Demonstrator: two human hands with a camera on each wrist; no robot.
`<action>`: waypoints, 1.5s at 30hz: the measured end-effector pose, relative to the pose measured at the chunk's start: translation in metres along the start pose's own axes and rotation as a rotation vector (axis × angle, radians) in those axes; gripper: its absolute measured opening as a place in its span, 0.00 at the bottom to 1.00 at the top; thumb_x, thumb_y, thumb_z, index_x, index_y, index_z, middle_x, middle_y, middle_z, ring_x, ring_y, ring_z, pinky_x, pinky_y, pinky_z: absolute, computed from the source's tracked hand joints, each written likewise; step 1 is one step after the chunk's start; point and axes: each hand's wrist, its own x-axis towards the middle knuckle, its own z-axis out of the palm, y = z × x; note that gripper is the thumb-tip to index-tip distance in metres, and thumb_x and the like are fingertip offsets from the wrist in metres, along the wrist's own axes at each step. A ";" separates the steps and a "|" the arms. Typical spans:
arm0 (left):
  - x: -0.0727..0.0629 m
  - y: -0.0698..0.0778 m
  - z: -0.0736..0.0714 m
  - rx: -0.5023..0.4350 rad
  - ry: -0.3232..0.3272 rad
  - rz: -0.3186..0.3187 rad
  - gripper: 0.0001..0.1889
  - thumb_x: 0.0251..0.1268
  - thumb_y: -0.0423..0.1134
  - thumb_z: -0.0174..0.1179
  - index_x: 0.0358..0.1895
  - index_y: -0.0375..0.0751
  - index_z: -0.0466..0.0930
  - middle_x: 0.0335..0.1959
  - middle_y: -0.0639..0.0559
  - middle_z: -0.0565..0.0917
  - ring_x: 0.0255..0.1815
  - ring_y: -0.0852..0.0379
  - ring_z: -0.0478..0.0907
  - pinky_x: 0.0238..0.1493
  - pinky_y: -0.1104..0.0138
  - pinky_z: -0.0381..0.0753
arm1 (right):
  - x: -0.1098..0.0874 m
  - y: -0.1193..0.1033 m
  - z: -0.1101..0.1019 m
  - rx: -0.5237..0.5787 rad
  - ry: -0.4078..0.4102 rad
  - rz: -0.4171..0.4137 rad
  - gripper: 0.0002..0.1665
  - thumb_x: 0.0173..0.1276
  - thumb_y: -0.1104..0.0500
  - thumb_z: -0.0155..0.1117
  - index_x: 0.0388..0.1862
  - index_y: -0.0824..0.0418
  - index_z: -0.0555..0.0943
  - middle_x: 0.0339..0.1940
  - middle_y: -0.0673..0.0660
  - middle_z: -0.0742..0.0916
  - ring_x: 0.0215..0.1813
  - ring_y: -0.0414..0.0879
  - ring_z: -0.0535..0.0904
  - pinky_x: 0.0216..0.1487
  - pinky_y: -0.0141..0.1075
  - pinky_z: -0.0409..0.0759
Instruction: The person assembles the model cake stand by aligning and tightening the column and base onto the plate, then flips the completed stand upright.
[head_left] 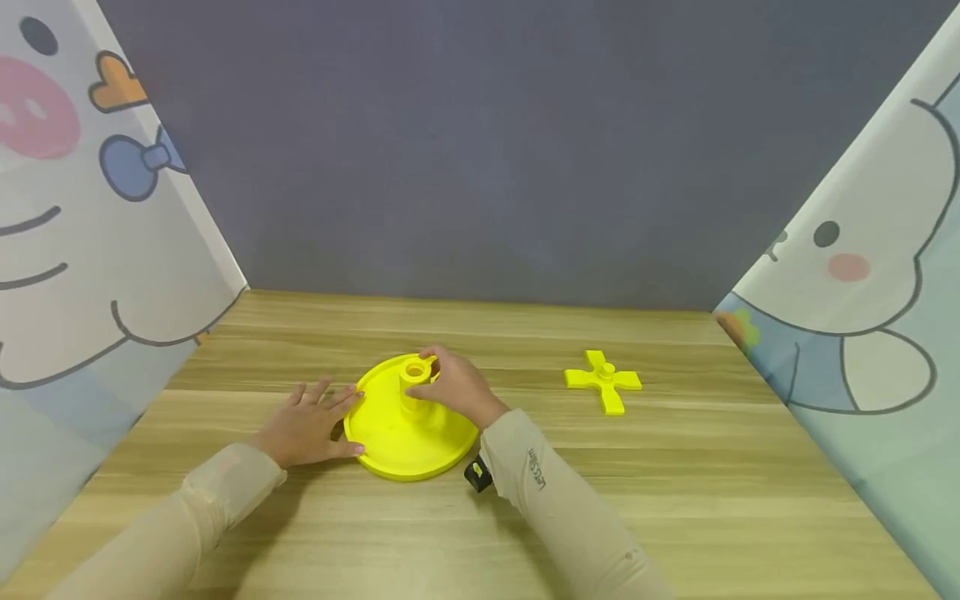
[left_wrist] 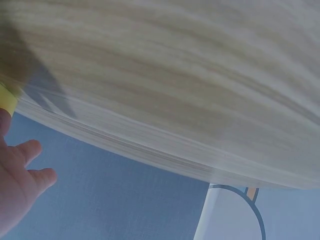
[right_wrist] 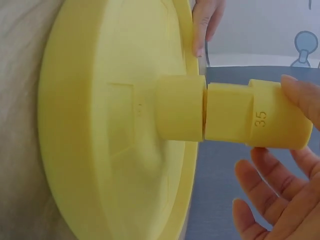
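A round yellow tray-like base (head_left: 397,454) with a raised rim lies on the wooden table. From its middle rises a short round post (right_wrist: 180,107). On top of that post stands a yellow stepped cylinder (right_wrist: 280,115) marked 35, with a thin dark seam between the two. My right hand (head_left: 457,387) pinches the cylinder's upper part between thumb and fingers. At the base's left edge, my left hand (head_left: 311,427) touches the rim with its fingers spread. The left wrist view catches only part of that hand and a sliver of yellow.
To the right, a yellow cross-shaped piece (head_left: 611,396) with a central peg lies flat on the table. A small black object (head_left: 477,473) shows by the right cuff. A dark grey panel (head_left: 480,167) stands behind the table, with cartoon-printed panels at both sides.
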 end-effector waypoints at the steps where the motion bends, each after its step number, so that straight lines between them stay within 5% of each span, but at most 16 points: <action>1: 0.001 0.001 0.000 0.000 0.001 0.005 0.48 0.57 0.73 0.50 0.69 0.37 0.66 0.68 0.40 0.68 0.68 0.27 0.56 0.62 0.33 0.53 | 0.000 0.001 0.000 0.000 0.002 0.005 0.37 0.56 0.50 0.75 0.63 0.58 0.72 0.47 0.55 0.82 0.45 0.46 0.77 0.46 0.37 0.76; 6: 0.002 0.004 -0.001 -0.009 -0.013 -0.001 0.47 0.56 0.73 0.51 0.69 0.37 0.66 0.68 0.40 0.68 0.68 0.27 0.57 0.62 0.33 0.54 | 0.000 0.005 0.002 0.051 -0.041 -0.014 0.44 0.56 0.54 0.75 0.70 0.58 0.66 0.56 0.57 0.80 0.55 0.49 0.76 0.55 0.39 0.75; 14: 0.000 0.007 -0.006 -0.009 -0.036 -0.008 0.46 0.58 0.71 0.52 0.69 0.37 0.65 0.68 0.39 0.68 0.65 0.27 0.62 0.61 0.33 0.57 | 0.004 0.006 0.008 0.331 -0.072 -0.021 0.37 0.59 0.64 0.70 0.68 0.61 0.70 0.58 0.58 0.79 0.58 0.52 0.74 0.58 0.38 0.74; 22: 0.002 0.005 -0.004 -0.008 -0.045 -0.014 0.47 0.57 0.72 0.51 0.70 0.38 0.65 0.69 0.40 0.67 0.65 0.28 0.63 0.61 0.33 0.56 | 0.005 0.016 0.008 0.446 -0.095 -0.076 0.35 0.60 0.68 0.67 0.68 0.64 0.69 0.60 0.58 0.78 0.60 0.51 0.73 0.61 0.39 0.72; 33: 0.002 0.005 -0.003 -0.013 -0.042 -0.019 0.47 0.56 0.73 0.52 0.69 0.38 0.65 0.69 0.41 0.68 0.63 0.27 0.65 0.56 0.28 0.56 | 0.006 0.015 0.016 0.398 0.005 -0.049 0.32 0.55 0.66 0.73 0.59 0.65 0.73 0.48 0.59 0.80 0.50 0.55 0.76 0.48 0.36 0.78; 40: 0.001 0.005 -0.003 -0.033 -0.041 -0.017 0.47 0.55 0.72 0.52 0.69 0.38 0.66 0.68 0.40 0.68 0.63 0.28 0.65 0.56 0.29 0.57 | 0.005 0.013 0.015 0.412 -0.039 -0.101 0.49 0.58 0.66 0.70 0.75 0.63 0.56 0.64 0.65 0.73 0.61 0.56 0.70 0.61 0.48 0.69; 45: 0.003 0.004 -0.003 -0.025 -0.033 -0.015 0.47 0.55 0.72 0.53 0.69 0.38 0.66 0.68 0.40 0.68 0.62 0.29 0.66 0.56 0.30 0.59 | 0.006 0.013 0.011 0.376 -0.074 -0.151 0.45 0.61 0.67 0.66 0.75 0.62 0.58 0.65 0.62 0.75 0.61 0.54 0.72 0.63 0.46 0.69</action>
